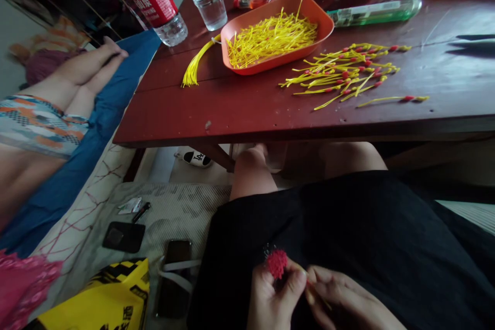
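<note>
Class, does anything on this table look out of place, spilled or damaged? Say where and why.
Nothing looks spilled or broken. One beaded yellow strand lies apart from the loose bunch, nearer the table's front edge; another strand sticks up past the orange tray's far rim.

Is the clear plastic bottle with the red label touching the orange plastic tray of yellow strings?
Apart: the head view shows bare dark-red tabletop between bottle and tray.

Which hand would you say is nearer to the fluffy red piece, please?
Left: the left hand holds the fluffy red piece, while the right hand is lower and to the piece's right.
</note>
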The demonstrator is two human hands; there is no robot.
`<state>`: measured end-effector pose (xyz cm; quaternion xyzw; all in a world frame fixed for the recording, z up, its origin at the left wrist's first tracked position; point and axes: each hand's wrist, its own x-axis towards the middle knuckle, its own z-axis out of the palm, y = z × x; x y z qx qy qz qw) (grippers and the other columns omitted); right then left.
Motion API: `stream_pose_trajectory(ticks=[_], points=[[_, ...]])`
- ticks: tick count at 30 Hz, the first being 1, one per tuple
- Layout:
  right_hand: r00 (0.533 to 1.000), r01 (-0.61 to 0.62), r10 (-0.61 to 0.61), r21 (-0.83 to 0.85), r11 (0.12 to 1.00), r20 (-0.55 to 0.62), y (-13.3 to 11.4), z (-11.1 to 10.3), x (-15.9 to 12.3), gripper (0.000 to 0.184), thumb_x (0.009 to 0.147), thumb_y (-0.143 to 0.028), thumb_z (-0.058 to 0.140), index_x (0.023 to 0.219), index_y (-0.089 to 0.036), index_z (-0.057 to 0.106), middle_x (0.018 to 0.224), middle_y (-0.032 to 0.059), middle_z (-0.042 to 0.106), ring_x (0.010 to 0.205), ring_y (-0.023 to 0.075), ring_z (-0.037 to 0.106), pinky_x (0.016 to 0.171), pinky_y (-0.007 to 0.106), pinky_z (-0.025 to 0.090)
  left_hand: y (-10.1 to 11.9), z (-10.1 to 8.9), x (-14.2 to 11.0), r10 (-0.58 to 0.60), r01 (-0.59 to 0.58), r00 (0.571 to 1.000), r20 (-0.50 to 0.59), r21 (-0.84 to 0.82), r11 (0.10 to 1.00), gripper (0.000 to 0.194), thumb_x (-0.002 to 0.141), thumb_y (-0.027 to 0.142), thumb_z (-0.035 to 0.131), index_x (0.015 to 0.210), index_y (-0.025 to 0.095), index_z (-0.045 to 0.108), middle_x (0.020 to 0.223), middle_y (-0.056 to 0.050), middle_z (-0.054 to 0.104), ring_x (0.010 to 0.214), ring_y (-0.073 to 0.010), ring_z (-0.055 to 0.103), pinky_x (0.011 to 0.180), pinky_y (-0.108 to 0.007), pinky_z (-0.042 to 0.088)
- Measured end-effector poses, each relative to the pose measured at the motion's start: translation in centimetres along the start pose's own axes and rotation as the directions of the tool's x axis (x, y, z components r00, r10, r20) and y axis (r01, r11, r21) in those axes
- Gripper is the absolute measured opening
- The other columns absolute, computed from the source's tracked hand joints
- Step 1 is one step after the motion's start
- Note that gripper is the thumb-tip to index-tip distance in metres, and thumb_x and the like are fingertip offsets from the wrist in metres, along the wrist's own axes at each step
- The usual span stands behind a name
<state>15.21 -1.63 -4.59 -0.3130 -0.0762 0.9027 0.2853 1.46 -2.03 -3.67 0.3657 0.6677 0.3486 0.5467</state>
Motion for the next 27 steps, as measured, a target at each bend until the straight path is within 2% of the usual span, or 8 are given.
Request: stream_pose_trajectory(ticks=[3, 7, 9, 13, 16, 21, 24, 27], points=[[1.0, -0.023, 0.023, 0.005, 1.0, -0.007, -0.1, 0.0, 0.2, 0.033, 0.077, -0.046, 0.06, 0.064, -0.017, 0.05, 0.047, -0.0072, 0.04, 0.04, 0.0047, 0.026, 0.04, 0.019, 0.015, -0.3, -0.1, -0.2, 0.039, -0.04, 0.999, 0.015, 0.088, 0.995, 0.028, 0.072, 0.043, 0.063, 0.059, 0.019, 0.064, 0.058, -0.001, 0.058, 0.059, -0.016, 0.054, 0.063, -0.027, 0.044], [0.999, -0.035, 0.029, -0.133, 0.99, -0.045, -0.4, 0.1, 0.4, 0.036, 0.072, -0.047, 0.058, 0.054, -0.018, 0.047, 0.041, -0.0083, 0.036, 0.036, 0.0052, 0.022, 0.039, 0.022, 0.014, -0.3, 0.0, -0.4, 0.094, -0.092, 0.996, -0.003, 0.157, 0.983, 0.028, 0.073, 0.044, 0.061, 0.061, 0.019, 0.065, 0.06, -0.002, 0.059, 0.06, -0.0163, 0.053, 0.063, -0.027, 0.044], [0.995, -0.02, 0.001, -0.205, 0.979, -0.096, -0.5, 0.2, 0.4, 0.033, 0.072, -0.04, 0.053, 0.049, -0.019, 0.044, 0.038, -0.0082, 0.033, 0.037, 0.0062, 0.019, 0.041, 0.024, 0.013, -0.3, 0.2, -0.5, 0.097, -0.093, 0.995, -0.027, 0.136, 0.986, 0.03, 0.073, 0.046, 0.06, 0.06, 0.018, 0.064, 0.06, -0.002, 0.059, 0.06, -0.0163, 0.053, 0.063, -0.026, 0.043], [0.987, 0.002, -0.044, -0.261, 0.965, -0.152, -0.7, 0.6, 0.2, 0.029, 0.072, -0.03, 0.043, 0.045, -0.02, 0.042, 0.038, -0.0069, 0.033, 0.04, 0.0086, 0.02, 0.044, 0.026, 0.016, 0.2, 0.6, -0.4, 0.025, -0.024, 0.996, -0.09, 0.014, 1.0, 0.029, 0.071, 0.045, 0.062, 0.06, 0.018, 0.06, 0.06, -0.001, 0.056, 0.059, -0.015, 0.052, 0.061, -0.025, 0.043], [0.986, -0.005, -0.041, -0.274, 0.962, -0.163, -0.9, 0.8, 0.2, 0.028, 0.071, -0.031, 0.042, 0.045, -0.021, 0.043, 0.039, -0.0064, 0.034, 0.042, 0.0098, 0.022, 0.045, 0.027, 0.017, 1.0, 0.6, -0.1, -0.001, -0.004, 0.994, -0.108, -0.046, 0.999, 0.025, 0.07, 0.041, 0.063, 0.062, 0.018, 0.06, 0.06, 0.001, 0.055, 0.059, -0.0145, 0.052, 0.061, -0.024, 0.043], [0.987, -0.03, -0.007, -0.228, 0.973, -0.16, -1.0, 0.7, 0.1, 0.028, 0.07, -0.035, 0.043, 0.046, -0.021, 0.043, 0.04, -0.0068, 0.033, 0.043, 0.0098, 0.022, 0.045, 0.026, 0.016, 1.8, 0.5, 0.1, 0.013, -0.019, 0.993, -0.121, -0.051, 0.998, 0.024, 0.07, 0.039, 0.064, 0.061, 0.018, 0.062, 0.059, 0.001, 0.056, 0.06, -0.0144, 0.052, 0.061, -0.023, 0.043], [0.987, -0.062, 0.032, -0.193, 0.979, -0.155, -0.5, 0.4, 0.5, 0.025, 0.07, -0.035, 0.042, 0.05, -0.021, 0.044, 0.04, -0.0081, 0.03, 0.041, 0.0086, 0.018, 0.043, 0.025, 0.013, 1.6, 0.6, 0.2, 0.025, -0.035, 0.99, -0.142, -0.069, 0.997, 0.025, 0.069, 0.042, 0.066, 0.061, 0.018, 0.062, 0.058, 0.001, 0.057, 0.058, -0.0142, 0.052, 0.06, -0.023, 0.043], [0.992, -0.059, 0.03, -0.228, 0.972, -0.126, -0.5, 0.6, 0.9, 0.025, 0.067, -0.036, 0.048, 0.049, -0.02, 0.044, 0.04, -0.0077, 0.03, 0.04, 0.0076, 0.019, 0.042, 0.024, 0.013, 0.9, 0.4, 0.3, 0.022, -0.035, 0.989, -0.146, -0.088, 0.995, 0.03, 0.065, 0.046, 0.068, 0.06, 0.017, 0.063, 0.055, 0.001, 0.056, 0.055, -0.0135, 0.051, 0.057, -0.023, 0.042]])
